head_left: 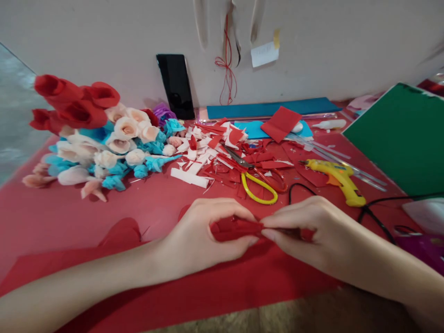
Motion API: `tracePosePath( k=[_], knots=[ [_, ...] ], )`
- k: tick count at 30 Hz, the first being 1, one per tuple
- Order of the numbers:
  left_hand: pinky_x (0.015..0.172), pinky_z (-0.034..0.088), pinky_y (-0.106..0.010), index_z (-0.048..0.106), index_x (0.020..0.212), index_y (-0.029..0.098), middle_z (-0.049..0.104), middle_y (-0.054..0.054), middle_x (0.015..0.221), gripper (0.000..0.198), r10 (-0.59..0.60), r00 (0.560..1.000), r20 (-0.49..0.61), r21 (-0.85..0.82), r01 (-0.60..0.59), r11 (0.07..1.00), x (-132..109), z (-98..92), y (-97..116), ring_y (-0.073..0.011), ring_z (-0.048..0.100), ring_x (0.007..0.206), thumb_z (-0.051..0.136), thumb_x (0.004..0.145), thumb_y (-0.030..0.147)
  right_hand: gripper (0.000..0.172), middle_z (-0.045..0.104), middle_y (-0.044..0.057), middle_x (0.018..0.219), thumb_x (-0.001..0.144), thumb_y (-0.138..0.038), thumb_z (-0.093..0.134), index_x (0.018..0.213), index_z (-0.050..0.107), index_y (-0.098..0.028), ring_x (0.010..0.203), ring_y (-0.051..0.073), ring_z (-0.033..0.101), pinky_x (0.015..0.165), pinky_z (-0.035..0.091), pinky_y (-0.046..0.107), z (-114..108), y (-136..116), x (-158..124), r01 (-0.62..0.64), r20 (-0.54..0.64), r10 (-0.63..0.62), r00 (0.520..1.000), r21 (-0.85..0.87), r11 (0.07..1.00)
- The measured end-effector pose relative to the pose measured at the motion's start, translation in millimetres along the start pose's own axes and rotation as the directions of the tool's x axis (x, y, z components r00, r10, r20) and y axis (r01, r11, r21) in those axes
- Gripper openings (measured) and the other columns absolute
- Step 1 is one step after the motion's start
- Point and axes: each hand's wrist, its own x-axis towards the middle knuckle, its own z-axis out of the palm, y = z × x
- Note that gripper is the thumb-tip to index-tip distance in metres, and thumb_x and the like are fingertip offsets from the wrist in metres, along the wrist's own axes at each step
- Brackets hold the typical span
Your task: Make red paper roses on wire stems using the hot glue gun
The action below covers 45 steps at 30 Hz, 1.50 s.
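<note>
Between the fingertips of both hands is a small red piece point(247, 226), apparently folded or rolled paper; the fingers partly hide it. My left hand point(194, 238) curves around its left end, thumb below and fingers above. At the right end, my right hand point(312, 226) pinches it between thumb and fingers. Beneath the hands lies a large red sheet point(194, 291). A rounded red piece point(123, 231) rests beyond my left forearm. Just past the hands are scissors point(258, 187) with one yellow and one red handle, lying among paper scraps point(215, 143).
Red, white and blue paper flowers point(120, 143) are heaped at the left. A phone point(176, 85) leans on the wall. Toward the right lie a yellow glue gun point(338, 175) with a black cord point(379, 224), clear glue sticks point(347, 164), and a green board point(398, 143).
</note>
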Motion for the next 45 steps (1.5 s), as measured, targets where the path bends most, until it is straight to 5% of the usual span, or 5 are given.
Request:
tracePosePath(
  k=[5, 14, 23, 45],
  knots=[
    [0.066, 0.050, -0.019, 0.063, 0.080, 0.016, 0.070, -0.001, 0.077, 0.008, -0.013, 1.000, 0.005, 0.013, 0.013, 1.000, -0.8, 0.3, -1.6, -0.0118, 0.063, 0.069, 0.062, 0.071, 0.016, 0.025, 0.037, -0.005, 0.054, 0.083, -0.013, 0.044, 0.058, 0.041, -0.016, 0.051, 0.006, 0.032, 0.046, 0.024, 0.021, 2.0, 1.1, 2.7, -0.046, 0.046, 0.044, 0.998, 0.034, 0.998],
    [0.066, 0.049, -0.018, 0.063, 0.078, 0.016, 0.069, 0.000, 0.075, 0.008, -0.064, 0.998, 0.003, -0.066, 0.065, 0.996, -1.1, 0.5, -0.9, -0.0104, 0.062, 0.068, 0.062, 0.071, 0.013, 0.027, 0.037, -0.005, 0.053, 0.086, -0.018, 0.043, 0.059, 0.044, -0.016, 0.051, 0.006, 0.032, 0.046, 0.025, 0.020, 1.1, -1.0, 4.1, -0.033, 0.049, 0.031, 0.998, 0.047, 0.998],
    [0.067, 0.050, -0.019, 0.062, 0.079, 0.014, 0.070, -0.002, 0.077, 0.008, -0.060, 0.998, -0.004, -0.088, 0.060, 0.994, -1.8, 0.9, -1.0, -0.0115, 0.064, 0.070, 0.062, 0.071, 0.013, 0.017, 0.062, 0.000, 0.070, 0.078, -0.013, 0.052, 0.088, 0.064, -0.018, 0.057, 0.010, 0.053, 0.052, 0.040, 0.019, 0.1, -5.8, 2.9, 0.031, -0.182, -0.030, 0.983, 0.002, 1.000],
    [0.068, 0.050, -0.020, 0.061, 0.080, 0.015, 0.068, -0.003, 0.078, 0.006, 0.046, 0.999, 0.024, -0.032, -0.045, 0.998, -5.6, 1.1, -3.6, -0.0115, 0.063, 0.072, 0.060, 0.074, 0.013, 0.009, 0.058, -0.003, 0.061, 0.073, -0.012, 0.054, 0.071, 0.062, -0.016, 0.050, 0.006, 0.049, 0.050, 0.039, 0.015, 7.1, -9.1, 8.3, -0.005, -0.264, 0.010, 0.965, 0.021, 1.000]
  ],
)
